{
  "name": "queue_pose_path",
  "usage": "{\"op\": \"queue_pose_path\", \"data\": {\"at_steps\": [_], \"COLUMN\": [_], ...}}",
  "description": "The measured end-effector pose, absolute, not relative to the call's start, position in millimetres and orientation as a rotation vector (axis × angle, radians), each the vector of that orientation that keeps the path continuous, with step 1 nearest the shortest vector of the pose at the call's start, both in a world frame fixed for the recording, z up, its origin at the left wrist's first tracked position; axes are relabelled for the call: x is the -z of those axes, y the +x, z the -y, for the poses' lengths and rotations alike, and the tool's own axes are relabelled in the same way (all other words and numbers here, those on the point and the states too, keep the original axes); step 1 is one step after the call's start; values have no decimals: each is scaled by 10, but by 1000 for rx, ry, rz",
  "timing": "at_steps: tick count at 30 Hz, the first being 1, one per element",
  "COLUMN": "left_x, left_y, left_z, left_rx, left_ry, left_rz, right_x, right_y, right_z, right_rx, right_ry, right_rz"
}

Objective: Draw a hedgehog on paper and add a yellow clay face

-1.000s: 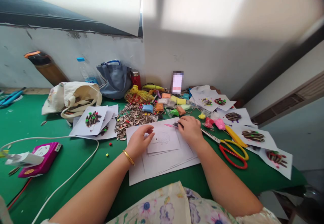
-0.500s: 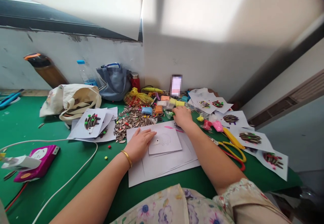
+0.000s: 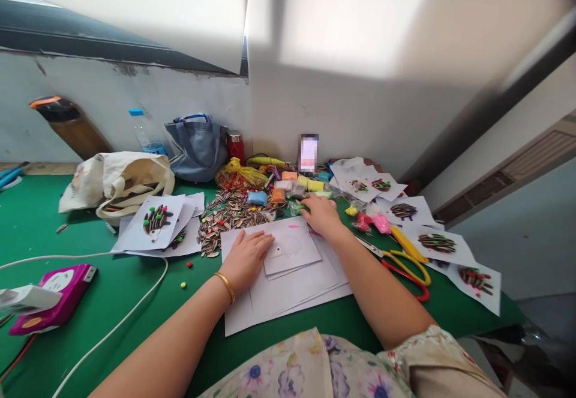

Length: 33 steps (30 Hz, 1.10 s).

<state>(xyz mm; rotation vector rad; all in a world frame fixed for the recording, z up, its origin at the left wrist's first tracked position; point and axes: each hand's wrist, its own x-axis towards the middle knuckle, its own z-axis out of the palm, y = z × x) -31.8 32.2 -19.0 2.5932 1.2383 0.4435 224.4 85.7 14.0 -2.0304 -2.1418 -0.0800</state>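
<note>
My left hand [image 3: 247, 257] lies flat with fingers stretched across a sheet of paper with a hedgehog outline [image 3: 294, 257], which rests on larger white sheets [image 3: 288, 299]. Pink marks show near the drawing's top edge. Just beyond the paper, my right hand [image 3: 321, 214] bends its fingers down onto a small clear bag of green modelling clay [image 3: 296, 208]; the fingertips are partly hidden. Wrapped blocks of clay in blue [image 3: 257, 198], orange-brown [image 3: 278, 195] and yellow [image 3: 314, 185] lie behind. A heap of sunflower seeds [image 3: 220, 224] spreads to the left of the hands.
Hedgehog pictures covered in seeds lie at left [image 3: 155, 221] and right [image 3: 438, 243]. Scissors [image 3: 396, 263] and a yellow-handled tool [image 3: 408, 244] sit by my right forearm. A phone [image 3: 308, 153] leans on the wall. Bags, bottles and a white cable [image 3: 135, 309] are at left.
My right hand has moved slightly nearer, from beside the yellow and grey clay to the green clay. My left hand stays on the paper. The view has shifted a little.
</note>
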Motion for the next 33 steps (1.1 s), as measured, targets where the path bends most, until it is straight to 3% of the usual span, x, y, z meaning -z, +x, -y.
{"op": "queue_pose_path", "data": {"at_steps": [5,12,19,27,30,33], "left_x": [210,170,156,161,166,128], "left_y": [-331,-319,-308,-321,-323,-321], "left_z": [-334,-323,-317,-318,-325,-316], "left_rx": [-466,-435,-398,-432,-492,-643], "left_ry": [2596,2595,2588,2582,2592,2618], "left_rz": [-1224,-1228,-1254,-1222,-1214,-1209], "right_x": [-171,-176,-23,-88,-104,-73], "right_y": [2403,3204,3393,3095,2834,2466], "right_z": [-762,-705,-662,-629,-518,-345], "right_rx": [97,318,158,188,136,-143], "right_ry": [-2073,-2554,-2611,-2285,-2006,-1421], "right_rz": [2049,1474,1537,1662,1760,1800]}}
